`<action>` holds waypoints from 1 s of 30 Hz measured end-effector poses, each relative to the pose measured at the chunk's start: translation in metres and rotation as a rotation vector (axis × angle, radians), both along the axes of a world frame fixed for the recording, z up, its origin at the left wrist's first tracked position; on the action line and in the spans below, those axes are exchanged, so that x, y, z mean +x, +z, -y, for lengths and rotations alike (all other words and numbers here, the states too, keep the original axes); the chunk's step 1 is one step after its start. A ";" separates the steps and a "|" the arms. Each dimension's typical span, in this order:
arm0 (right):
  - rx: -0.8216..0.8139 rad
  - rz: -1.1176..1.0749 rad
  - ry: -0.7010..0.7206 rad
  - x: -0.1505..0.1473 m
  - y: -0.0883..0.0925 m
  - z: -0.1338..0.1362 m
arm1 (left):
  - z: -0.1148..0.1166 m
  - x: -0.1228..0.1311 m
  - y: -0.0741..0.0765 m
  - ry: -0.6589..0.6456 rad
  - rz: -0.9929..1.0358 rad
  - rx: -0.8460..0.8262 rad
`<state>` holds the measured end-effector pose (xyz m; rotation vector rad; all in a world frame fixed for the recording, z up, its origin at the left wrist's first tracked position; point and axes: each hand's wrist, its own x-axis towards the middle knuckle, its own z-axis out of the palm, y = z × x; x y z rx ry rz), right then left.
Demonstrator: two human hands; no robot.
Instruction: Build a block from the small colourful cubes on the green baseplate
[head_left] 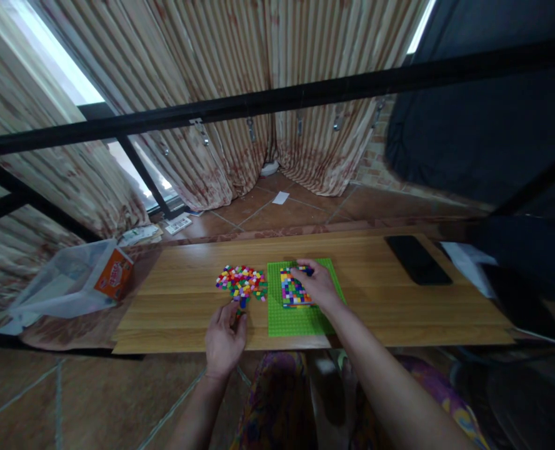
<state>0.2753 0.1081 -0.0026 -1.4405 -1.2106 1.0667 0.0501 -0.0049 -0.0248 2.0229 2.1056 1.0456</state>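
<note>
A green baseplate [300,319] lies on the wooden table [174,294] in front of me. A block of small multicoloured bricks [290,290] is built on its upper middle. My right hand [317,284] rests on that block, fingers curled and pressing a dark brick at its top edge. To the left, a loose pile of coloured bricks [242,281] is spread on the table. My left hand [224,337] sits just below the pile at the table's near edge, fingers pinched on a small brick.
A black phone [417,259] lies on the table at the right. A clear plastic bag with an orange box [113,279] sits at the left end. A black metal frame [277,100] crosses overhead, with curtains behind it. A tiled floor lies below.
</note>
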 end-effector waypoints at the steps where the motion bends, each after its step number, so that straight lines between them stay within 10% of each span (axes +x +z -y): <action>1: 0.002 0.015 -0.007 -0.001 0.000 0.000 | 0.000 0.000 0.000 0.000 -0.002 -0.002; 20: 0.109 -0.063 -0.113 0.008 0.005 0.000 | 0.001 0.001 -0.001 0.038 0.162 -0.021; 30: 0.362 0.052 -0.167 0.023 0.039 0.018 | 0.001 0.009 0.020 0.085 0.945 -0.038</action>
